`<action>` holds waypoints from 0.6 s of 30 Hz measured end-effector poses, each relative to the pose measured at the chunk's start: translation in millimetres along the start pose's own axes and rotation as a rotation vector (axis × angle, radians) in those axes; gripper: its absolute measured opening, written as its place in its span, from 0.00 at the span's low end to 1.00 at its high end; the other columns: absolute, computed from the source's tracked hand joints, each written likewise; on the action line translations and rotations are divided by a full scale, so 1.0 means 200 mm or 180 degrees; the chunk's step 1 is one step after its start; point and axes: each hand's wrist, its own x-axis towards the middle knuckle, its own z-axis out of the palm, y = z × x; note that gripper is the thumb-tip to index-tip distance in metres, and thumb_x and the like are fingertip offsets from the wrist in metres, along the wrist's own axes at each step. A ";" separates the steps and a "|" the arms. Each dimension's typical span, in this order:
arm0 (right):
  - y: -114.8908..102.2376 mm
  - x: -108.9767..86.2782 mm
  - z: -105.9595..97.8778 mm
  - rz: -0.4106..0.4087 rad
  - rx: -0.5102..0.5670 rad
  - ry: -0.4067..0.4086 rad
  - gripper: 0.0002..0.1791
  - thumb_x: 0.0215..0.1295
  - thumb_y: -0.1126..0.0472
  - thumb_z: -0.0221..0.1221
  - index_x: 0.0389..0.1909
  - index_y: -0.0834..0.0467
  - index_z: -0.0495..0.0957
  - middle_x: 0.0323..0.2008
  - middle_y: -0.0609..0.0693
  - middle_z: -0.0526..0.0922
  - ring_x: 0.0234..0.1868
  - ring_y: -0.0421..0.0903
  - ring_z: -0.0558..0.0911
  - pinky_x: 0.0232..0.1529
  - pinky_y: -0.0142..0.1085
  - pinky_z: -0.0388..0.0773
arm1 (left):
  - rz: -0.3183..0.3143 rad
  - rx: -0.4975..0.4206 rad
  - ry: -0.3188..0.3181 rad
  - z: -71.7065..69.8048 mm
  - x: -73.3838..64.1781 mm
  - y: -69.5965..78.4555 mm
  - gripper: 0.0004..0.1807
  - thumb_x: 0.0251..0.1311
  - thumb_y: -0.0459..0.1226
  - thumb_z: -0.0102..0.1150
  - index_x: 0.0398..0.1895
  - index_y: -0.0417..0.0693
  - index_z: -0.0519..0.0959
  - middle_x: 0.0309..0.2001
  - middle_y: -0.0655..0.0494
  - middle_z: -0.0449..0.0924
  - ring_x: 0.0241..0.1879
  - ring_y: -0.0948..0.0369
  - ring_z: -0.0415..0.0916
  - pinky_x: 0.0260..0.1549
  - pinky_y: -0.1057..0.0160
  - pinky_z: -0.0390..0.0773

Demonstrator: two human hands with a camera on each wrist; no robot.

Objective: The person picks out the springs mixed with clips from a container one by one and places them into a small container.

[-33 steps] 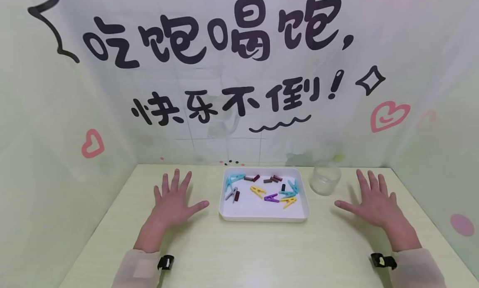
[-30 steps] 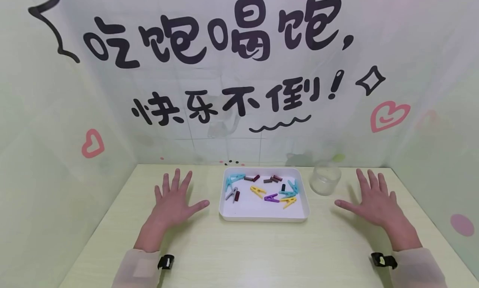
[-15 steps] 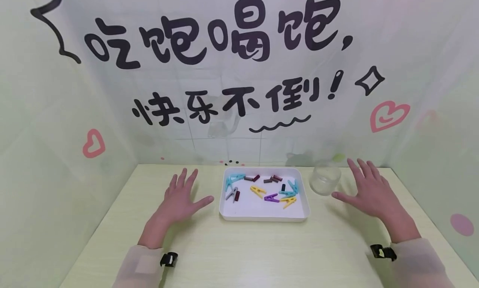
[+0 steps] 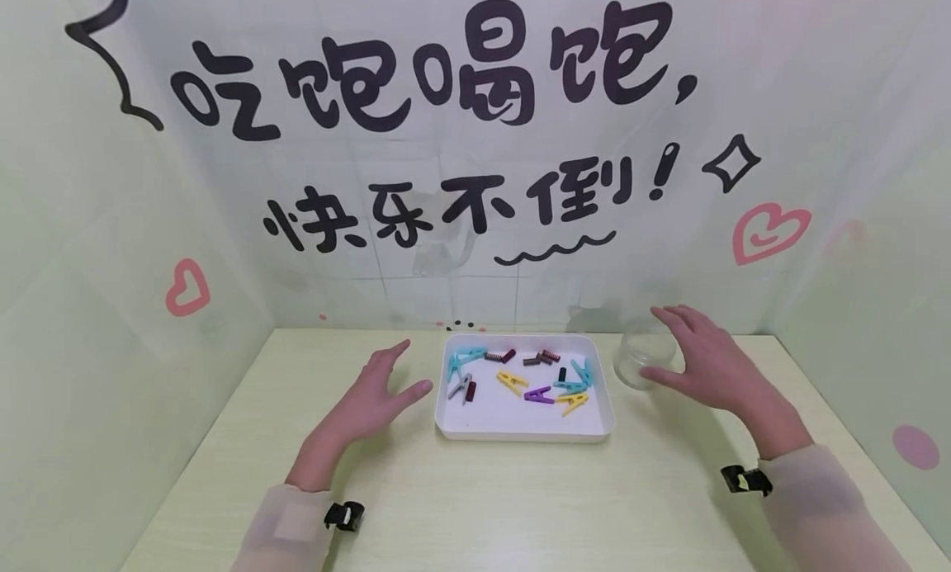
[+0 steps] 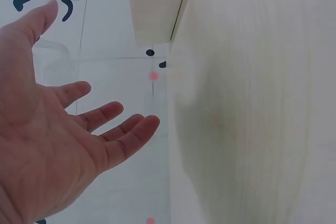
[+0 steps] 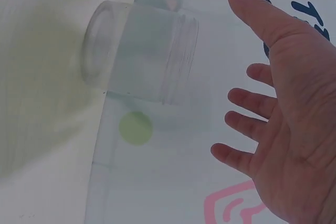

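Table (image 4: 520, 506): passage at bottom centre of frame; obstacles: white tray (image 4: 523, 435) below centre, clear jar (image 4: 636, 357) right of centre.

a left sleeve (image 4: 269, 536) and a matching right sleeve (image 4: 820, 502) are showing pale beige with a pinkish tint, both long, loose and looking slightly sheer, and ending in plain edges. a lighter, squarish patch (image 4: 297, 522) is standing out on the left one. on its thumb side, a left black device (image 4: 343, 516) is jutting out, small, bearing a whitish mark; a right black device (image 4: 745, 479) is mirroring it. the left hand (image 4: 375, 400) and the right hand (image 4: 711, 364) are showing bare.
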 end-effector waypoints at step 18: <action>-0.12 0.27 0.06 -0.0326 0.0802 -0.0545 0.33 0.63 0.58 0.75 0.68 0.59 0.77 0.64 0.57 0.79 0.67 0.61 0.75 0.67 0.62 0.74 | -0.0289 -0.1446 -0.0274 0.11 0.05 0.00 0.40 0.73 0.38 0.64 0.84 0.48 0.58 0.73 0.38 0.66 0.62 0.46 0.74 0.53 0.52 0.86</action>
